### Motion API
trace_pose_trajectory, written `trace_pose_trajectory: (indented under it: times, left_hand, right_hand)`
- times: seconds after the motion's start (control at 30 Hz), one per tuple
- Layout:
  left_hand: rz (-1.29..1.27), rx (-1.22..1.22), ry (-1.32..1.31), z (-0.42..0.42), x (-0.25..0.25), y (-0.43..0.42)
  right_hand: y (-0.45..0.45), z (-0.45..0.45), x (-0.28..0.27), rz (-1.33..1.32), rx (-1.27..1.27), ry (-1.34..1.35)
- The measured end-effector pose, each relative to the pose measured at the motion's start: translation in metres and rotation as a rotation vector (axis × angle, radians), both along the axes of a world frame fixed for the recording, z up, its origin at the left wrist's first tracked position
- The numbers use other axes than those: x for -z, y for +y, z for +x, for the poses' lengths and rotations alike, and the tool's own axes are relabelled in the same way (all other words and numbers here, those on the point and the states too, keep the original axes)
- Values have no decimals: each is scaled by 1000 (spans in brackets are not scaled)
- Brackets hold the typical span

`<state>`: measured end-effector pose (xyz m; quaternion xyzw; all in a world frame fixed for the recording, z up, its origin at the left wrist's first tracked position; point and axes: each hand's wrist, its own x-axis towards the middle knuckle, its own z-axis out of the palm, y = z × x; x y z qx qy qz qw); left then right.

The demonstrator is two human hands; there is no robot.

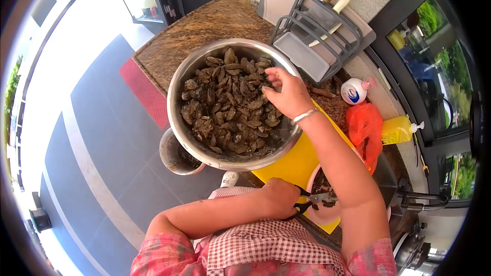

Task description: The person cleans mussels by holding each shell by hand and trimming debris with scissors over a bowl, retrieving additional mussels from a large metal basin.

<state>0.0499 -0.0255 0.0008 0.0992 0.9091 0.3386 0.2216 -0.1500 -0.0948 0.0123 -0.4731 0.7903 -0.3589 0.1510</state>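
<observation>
A wide steel basin (175, 122) holds a heap of rough brown shells (230, 102) that look like small oysters. My right hand (289, 92) hovers at the heap's right side, inside the rim, with thumb and fingers apart and no shell visible between them. Close to my body, my left hand (280, 197) is closed round the black handles of scissors (321, 198). The metal blades point right, over a pale pink bowl (322, 217) with dark bits in it. My right forearm hides part of that bowl. Beneath lies a yellow board (289, 166).
A grey rack (337, 36) with knives stands behind the basin. To the right are a white pump bottle (354, 92), a red plastic bag (364, 125), a yellow bottle (398, 131) and a tap (422, 199). Below the basin's left side, a bucket (171, 151) stands lower down.
</observation>
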Motion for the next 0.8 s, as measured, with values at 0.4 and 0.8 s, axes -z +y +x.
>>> trace_pose_trajectory:
  times: [0.4,0.8]
  left_hand:
    - [114,-132,-19,18,5,-47]
    - [157,-102,-54,15,2,-51]
  right_hand:
    - [-156,-2,17,579,-312,435]
    - [-13,8,-11,260,-190,-256]
